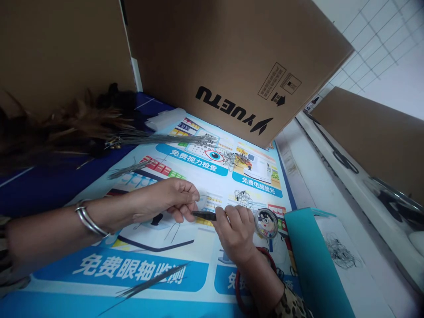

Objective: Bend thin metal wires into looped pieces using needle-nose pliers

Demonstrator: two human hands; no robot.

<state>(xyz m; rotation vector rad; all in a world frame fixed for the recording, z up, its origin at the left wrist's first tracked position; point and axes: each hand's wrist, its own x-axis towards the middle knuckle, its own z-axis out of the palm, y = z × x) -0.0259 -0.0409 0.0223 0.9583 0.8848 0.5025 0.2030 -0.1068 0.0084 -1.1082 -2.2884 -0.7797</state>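
- Head view: a thin wire (204,196) sticks out from the fingertips of the left hand (179,198), toward the right hand (234,229).
- The left hand is nearly closed. Its thumb and first finger pinch the wire, and the other fingers curl under.
- The right hand is curled tight around a dark tool (206,215). The tool's thin tip points at the left fingertips, very near them. I cannot tell if the tip touches the wire.
- Just below the left hand lies a bent wire (175,224), shaped like a tall hoop.
- Farther below the left hand is a bunch of straight wires (155,279).
- Above the left hand is a small wire bunch (130,169), and past it a long wire bunch (162,138).
- Just past the right hand is a messy wire tangle (243,198).
- Right beside the right hand sits a round, see-through thing (266,223) with a shiny rim.
- A red loop (237,289) shows by the right wrist.
- To the right of the right hand is a blue-green box (313,260).
- Far up and left of the left hand are brown feathers (66,126).
- Well past both hands stands a big brown box (232,48).
- A bright picture sheet (212,304) lies under everything near the hands.
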